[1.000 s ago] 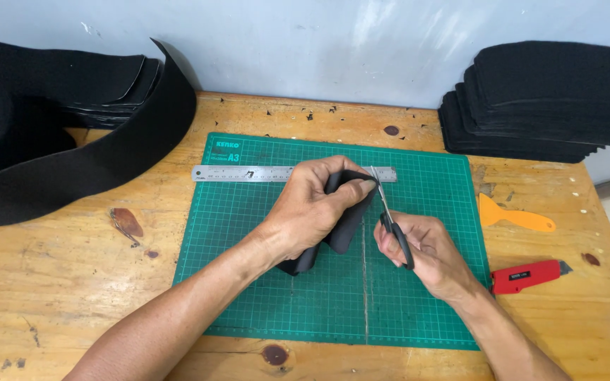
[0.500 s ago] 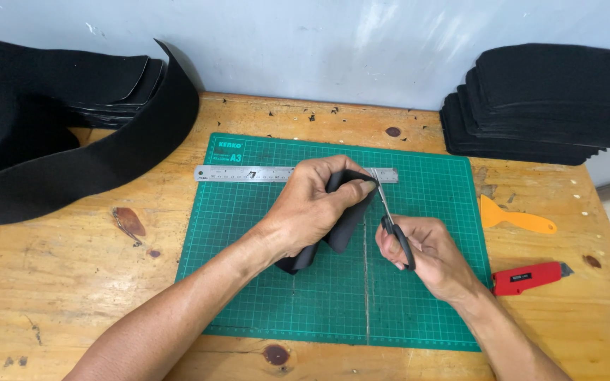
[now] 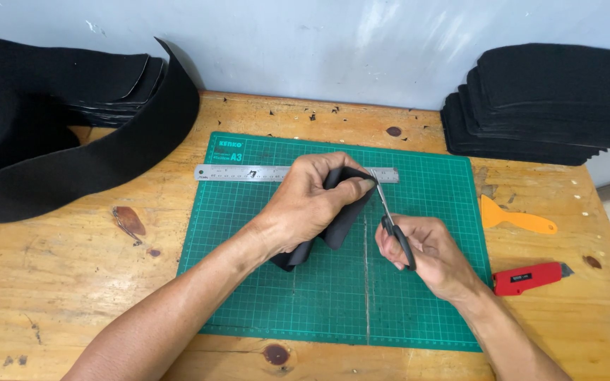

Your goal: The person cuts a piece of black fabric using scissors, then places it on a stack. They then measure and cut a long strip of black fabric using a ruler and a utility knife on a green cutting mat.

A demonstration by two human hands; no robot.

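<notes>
The left hand (image 3: 312, 204) squeezes a folded black foam piece (image 3: 333, 226) on the green mat (image 3: 432, 296). At three o'clock, the right hand (image 3: 428, 254) grips scissors (image 3: 390, 219), snipping its top edge. Small, careful snips seem needed.

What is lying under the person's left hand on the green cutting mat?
A folded black foam piece is gripped in the left hand, above the green mat. A steel ruler passes behind the hand; its middle part is covered.
</notes>
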